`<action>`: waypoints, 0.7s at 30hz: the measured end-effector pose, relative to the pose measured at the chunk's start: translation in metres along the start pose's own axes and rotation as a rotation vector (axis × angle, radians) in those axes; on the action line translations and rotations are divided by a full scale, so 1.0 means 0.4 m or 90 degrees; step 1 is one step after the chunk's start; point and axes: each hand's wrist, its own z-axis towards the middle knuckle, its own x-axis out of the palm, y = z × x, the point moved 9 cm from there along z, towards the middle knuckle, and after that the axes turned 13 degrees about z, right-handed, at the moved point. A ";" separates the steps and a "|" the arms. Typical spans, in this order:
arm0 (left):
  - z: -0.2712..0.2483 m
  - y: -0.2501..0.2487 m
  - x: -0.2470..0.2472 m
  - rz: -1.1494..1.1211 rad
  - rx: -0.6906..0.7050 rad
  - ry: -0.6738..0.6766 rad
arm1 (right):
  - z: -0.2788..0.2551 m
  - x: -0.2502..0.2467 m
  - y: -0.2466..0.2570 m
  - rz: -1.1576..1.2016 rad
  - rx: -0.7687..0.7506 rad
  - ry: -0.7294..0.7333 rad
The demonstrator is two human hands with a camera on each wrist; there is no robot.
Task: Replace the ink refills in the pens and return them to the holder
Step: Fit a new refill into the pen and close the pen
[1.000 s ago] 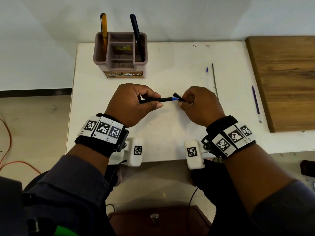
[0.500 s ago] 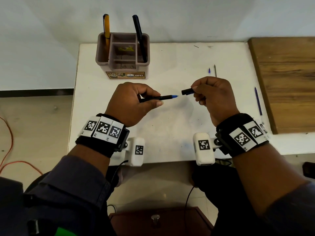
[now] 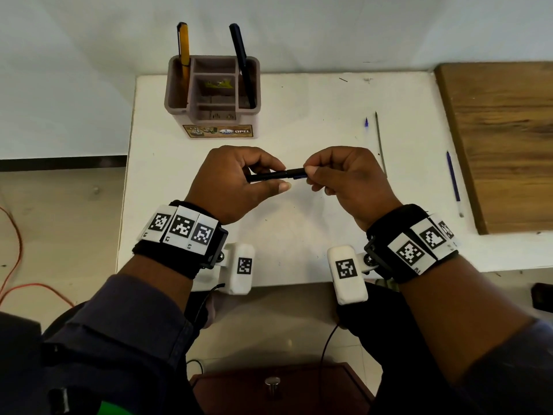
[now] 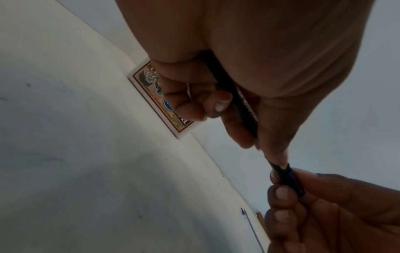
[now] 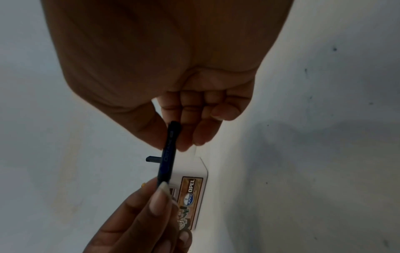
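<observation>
A black pen (image 3: 273, 175) lies level between both hands above the white table (image 3: 299, 115). My left hand (image 3: 270, 181) grips its barrel (image 4: 243, 109) with curled fingers and thumb. My right hand (image 3: 309, 175) pinches the pen's dark end piece (image 3: 299, 176) (image 5: 167, 154), which sits against the barrel's right end. The brown pen holder (image 3: 179, 94) stands at the table's far left with a yellow pen (image 3: 183, 46) and a dark pen (image 3: 239, 52) upright in it. A thin grey refill (image 3: 379, 142) and a blue refill (image 3: 453, 181) lie on the table to the right.
A wooden board (image 3: 505, 139) covers the table's right end, beside the blue refill. A small blue tip (image 3: 366, 122) lies left of the grey refill. A dark stool top with a metal knob (image 3: 272, 383) stands below the table's near edge.
Half a second ago my right hand held the end piece apart from the barrel, with the blue refill tip showing. Now it has moved back left and the piece meets the barrel.
</observation>
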 end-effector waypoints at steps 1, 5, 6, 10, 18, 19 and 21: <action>0.000 0.000 0.000 -0.001 0.001 -0.001 | -0.001 0.001 0.001 0.001 -0.001 -0.001; 0.001 0.003 0.002 0.001 0.001 -0.005 | 0.002 0.003 0.005 0.001 -0.007 0.002; 0.001 0.005 0.002 0.000 0.000 -0.009 | 0.002 0.004 0.005 -0.002 -0.009 0.003; 0.001 0.008 -0.001 0.004 0.000 -0.028 | 0.001 0.013 0.006 -0.011 -0.018 0.004; -0.004 0.020 -0.008 0.005 -0.024 -0.029 | 0.002 0.024 0.008 -0.049 -0.041 -0.004; -0.006 0.021 -0.011 0.005 -0.028 -0.030 | 0.000 0.028 0.009 -0.049 -0.042 -0.007; -0.009 0.025 -0.018 -0.001 -0.038 -0.031 | -0.001 0.034 0.010 -0.043 -0.048 -0.015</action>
